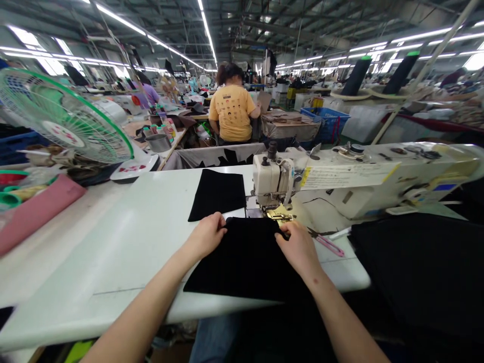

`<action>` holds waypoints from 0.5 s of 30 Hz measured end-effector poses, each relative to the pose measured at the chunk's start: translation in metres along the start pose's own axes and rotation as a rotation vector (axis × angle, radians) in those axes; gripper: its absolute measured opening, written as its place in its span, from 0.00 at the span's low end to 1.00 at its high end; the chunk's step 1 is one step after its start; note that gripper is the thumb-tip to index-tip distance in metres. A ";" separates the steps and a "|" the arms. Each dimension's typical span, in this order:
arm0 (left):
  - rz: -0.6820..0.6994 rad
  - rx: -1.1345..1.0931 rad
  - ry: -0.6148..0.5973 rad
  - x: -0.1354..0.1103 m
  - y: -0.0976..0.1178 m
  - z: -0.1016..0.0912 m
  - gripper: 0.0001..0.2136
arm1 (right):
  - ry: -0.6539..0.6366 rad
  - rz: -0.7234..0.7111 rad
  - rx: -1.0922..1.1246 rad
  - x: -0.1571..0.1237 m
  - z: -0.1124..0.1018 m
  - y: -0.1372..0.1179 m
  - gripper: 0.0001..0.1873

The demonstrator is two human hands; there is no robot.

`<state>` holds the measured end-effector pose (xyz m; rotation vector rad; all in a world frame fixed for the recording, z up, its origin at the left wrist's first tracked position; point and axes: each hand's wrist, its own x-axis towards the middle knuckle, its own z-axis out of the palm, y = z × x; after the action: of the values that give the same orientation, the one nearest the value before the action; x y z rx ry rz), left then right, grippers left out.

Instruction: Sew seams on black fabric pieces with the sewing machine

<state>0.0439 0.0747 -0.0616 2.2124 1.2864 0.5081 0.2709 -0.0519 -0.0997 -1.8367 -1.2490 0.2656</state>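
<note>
A black fabric piece (pixel 245 262) lies on the white sewing table (pixel 143 237), its far edge under the presser foot (pixel 280 216) of a cream sewing machine (pixel 363 179). My left hand (pixel 207 234) grips the fabric's far left corner with curled fingers. My right hand (pixel 298 247) pinches the fabric's far right edge just in front of the presser foot. A second black fabric piece (pixel 218 193) lies flat behind, left of the machine head.
A green-rimmed fan (pixel 64 116) stands at the left, with a pink cloth (pixel 36 209) in front of it. A pile of black fabric (pixel 419 267) lies at the right. A pink tool (pixel 328 244) rests beside the machine. A person in a yellow shirt (pixel 232 111) sits ahead.
</note>
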 end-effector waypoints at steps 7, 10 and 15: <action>-0.114 -0.576 0.128 -0.038 0.024 -0.009 0.06 | -0.035 0.120 0.360 -0.018 -0.020 -0.003 0.10; -0.143 -0.894 0.159 -0.052 0.032 -0.015 0.09 | -0.167 0.303 0.629 -0.033 -0.030 -0.002 0.20; -0.206 -1.029 0.201 -0.061 0.041 -0.016 0.12 | 0.030 0.428 0.528 -0.048 -0.040 -0.005 0.26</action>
<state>0.0339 0.0087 -0.0272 1.1827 0.9798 1.0367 0.2689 -0.1130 -0.0850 -1.6070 -0.6621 0.7259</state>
